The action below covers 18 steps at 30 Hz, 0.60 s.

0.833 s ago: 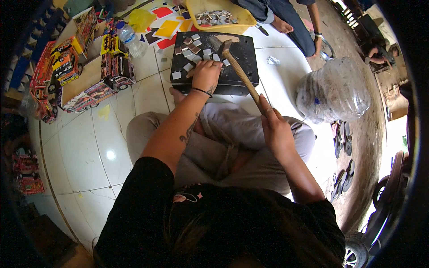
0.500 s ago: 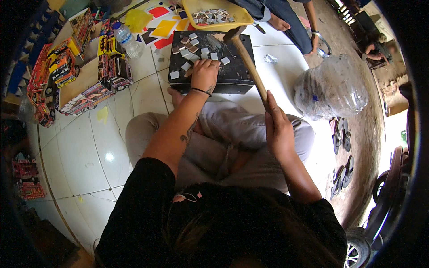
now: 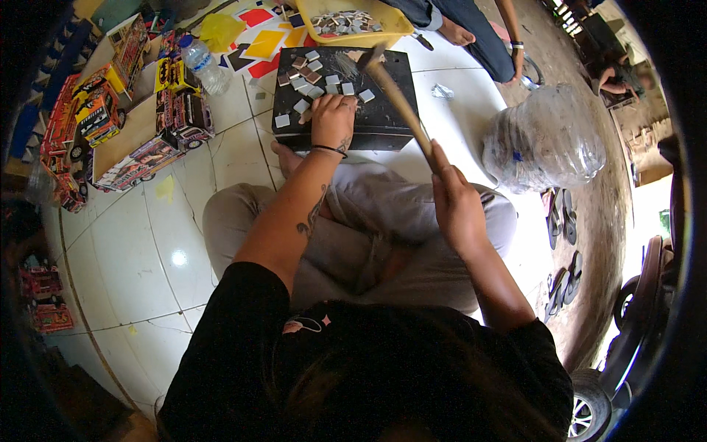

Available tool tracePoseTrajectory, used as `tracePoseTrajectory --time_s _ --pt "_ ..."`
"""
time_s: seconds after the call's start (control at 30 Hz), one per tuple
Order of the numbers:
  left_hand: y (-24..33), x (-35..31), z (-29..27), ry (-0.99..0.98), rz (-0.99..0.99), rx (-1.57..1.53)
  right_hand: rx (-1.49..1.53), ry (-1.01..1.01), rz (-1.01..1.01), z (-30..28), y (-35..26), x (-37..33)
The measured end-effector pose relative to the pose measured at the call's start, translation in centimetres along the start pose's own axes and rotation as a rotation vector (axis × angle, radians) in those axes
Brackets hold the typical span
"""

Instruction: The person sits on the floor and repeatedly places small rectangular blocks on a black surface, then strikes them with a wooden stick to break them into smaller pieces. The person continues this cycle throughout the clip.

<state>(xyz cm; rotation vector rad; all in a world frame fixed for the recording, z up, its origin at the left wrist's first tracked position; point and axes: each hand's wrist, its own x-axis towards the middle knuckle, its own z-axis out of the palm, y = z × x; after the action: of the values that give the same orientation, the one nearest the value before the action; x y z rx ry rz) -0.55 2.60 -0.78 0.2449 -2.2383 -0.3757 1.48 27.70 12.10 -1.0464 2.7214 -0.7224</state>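
Before my crossed legs stands a low black box (image 3: 379, 138) with small square tiles (image 3: 302, 82), grey and brown, scattered on its top. My left hand (image 3: 333, 118) rests near the box's front edge, its fingers bent down together among the tiles. What the fingertips pinch, if anything, is hidden. In my right hand (image 3: 458, 202) is a hammer (image 3: 403, 103), gripped by the lower end of its wooden handle. The hammer's head is over the far right part of the box, apart from my left hand.
Beyond the box is a yellow basin (image 3: 403, 28) of similar pieces, with another person's leg (image 3: 482, 55) nearby. Toy trucks (image 3: 140, 158) and a water bottle (image 3: 205, 66) stand left. A plastic-wrapped bundle (image 3: 543, 140) sits right, with sandals (image 3: 563, 287) below it.
The hammer's head has shifted slightly left and toward me, its handle tilting a little. My left hand stays in nearly the same place on the box.
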Motion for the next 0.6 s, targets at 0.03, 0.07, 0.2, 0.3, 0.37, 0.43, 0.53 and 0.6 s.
tracePoseTrajectory --time_s 0.03,0.07,0.2,0.3,0.37,0.43,0.53,0.6 --pt "0.0 0.0 0.0 -0.001 -0.002 0.003 -0.018 -0.047 0.025 -0.2 -0.1 0.1" --pt "0.0 0.1 0.0 0.008 -0.012 -0.002 -0.003 -0.025 0.012 -0.2 -0.1 0.2" --pt "0.2 0.0 -0.2 0.004 -0.026 0.007 0.065 0.042 -0.005 -0.2 0.0 0.2" --pt "0.2 0.1 -0.2 -0.003 -0.028 -0.004 0.010 0.007 -0.055 0.2 0.4 0.4" --pt "0.1 0.2 -0.2 0.012 -0.022 -0.025 0.046 0.081 -0.089 0.1 0.9 0.5" --pt "0.1 0.0 -0.1 -0.012 -0.040 -0.005 0.079 0.035 -0.034 0.4 1.1 0.4" --pt "0.0 0.1 -0.1 -0.013 -0.037 -0.019 0.082 0.017 -0.081 0.7 1.8 0.9" --pt "0.0 0.0 -0.4 -0.016 -0.041 -0.019 0.186 0.113 -0.142 0.9 2.4 1.8"
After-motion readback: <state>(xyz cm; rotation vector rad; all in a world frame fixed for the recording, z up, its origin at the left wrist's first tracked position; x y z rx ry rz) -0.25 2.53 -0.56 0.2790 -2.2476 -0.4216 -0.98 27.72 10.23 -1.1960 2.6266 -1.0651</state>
